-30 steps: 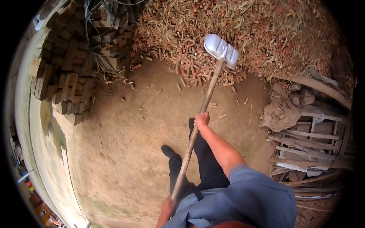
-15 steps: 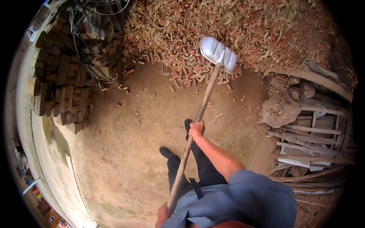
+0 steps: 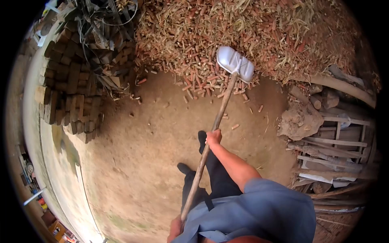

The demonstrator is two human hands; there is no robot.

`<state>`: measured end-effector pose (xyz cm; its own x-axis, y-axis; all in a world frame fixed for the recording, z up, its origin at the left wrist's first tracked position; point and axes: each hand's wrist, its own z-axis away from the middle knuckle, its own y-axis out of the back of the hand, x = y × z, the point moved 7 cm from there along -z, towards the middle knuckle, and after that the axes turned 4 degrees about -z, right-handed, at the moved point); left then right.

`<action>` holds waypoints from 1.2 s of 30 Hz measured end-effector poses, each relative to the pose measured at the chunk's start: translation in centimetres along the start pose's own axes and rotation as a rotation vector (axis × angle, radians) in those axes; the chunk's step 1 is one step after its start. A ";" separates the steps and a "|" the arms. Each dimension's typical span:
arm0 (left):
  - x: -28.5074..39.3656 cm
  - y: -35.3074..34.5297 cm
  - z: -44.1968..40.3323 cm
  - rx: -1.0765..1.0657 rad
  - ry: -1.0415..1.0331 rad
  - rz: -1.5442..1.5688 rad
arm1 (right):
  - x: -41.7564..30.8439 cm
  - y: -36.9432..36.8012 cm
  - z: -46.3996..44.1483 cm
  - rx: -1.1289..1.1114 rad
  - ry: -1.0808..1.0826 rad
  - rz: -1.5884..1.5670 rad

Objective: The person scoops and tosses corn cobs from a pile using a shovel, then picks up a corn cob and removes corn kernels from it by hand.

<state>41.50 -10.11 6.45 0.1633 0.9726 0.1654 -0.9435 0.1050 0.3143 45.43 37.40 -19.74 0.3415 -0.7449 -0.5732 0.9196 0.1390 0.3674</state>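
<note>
A long wooden handle (image 3: 219, 113) slants up from the bottom of the view to a pale metal shovel head (image 3: 235, 64), seen from its back. The head lies over the lower edge of a large heap of corn cobs and dry husks (image 3: 182, 44). My right hand (image 3: 213, 137) is closed round the middle of the handle. Lower down, near the handle's rear end, my left hand (image 3: 175, 228) is wrapped round it, partly cut off from sight by my shirt and the view's edge.
Stacked bricks (image 3: 73, 85) stand at the left, with tangled strips (image 3: 101, 32) above them. At the right lie a large rough lump (image 3: 300, 121), logs and a wooden frame (image 3: 334, 141). Loose cobs (image 3: 235, 126) dot the dirt floor (image 3: 133, 162).
Over the last half second, the shovel head and the surroundings have shifted slightly downward in the view. Both hands keep their hold on the handle.
</note>
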 end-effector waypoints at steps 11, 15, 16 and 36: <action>-6.7 0.8 3.6 -0.020 0.035 0.007 | 6.6 1.6 7.6 -0.030 -0.155 -0.095; -12.0 0.9 3.6 0.289 -0.094 -0.198 | 7.1 2.0 11.6 -0.357 -0.153 -0.639; -12.8 1.3 4.1 0.388 -0.211 -0.109 | 7.1 2.7 12.4 -0.398 -0.171 -0.635; -50.2 -0.7 22.9 0.183 0.185 -0.331 | 50.1 -2.0 34.3 -0.424 -0.937 -0.125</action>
<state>40.59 -63.72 19.37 0.3786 0.9152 -0.1379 -0.7792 0.3956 0.4861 54.03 -22.52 -24.09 0.1180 -0.9535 0.2772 0.9929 0.1089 -0.0481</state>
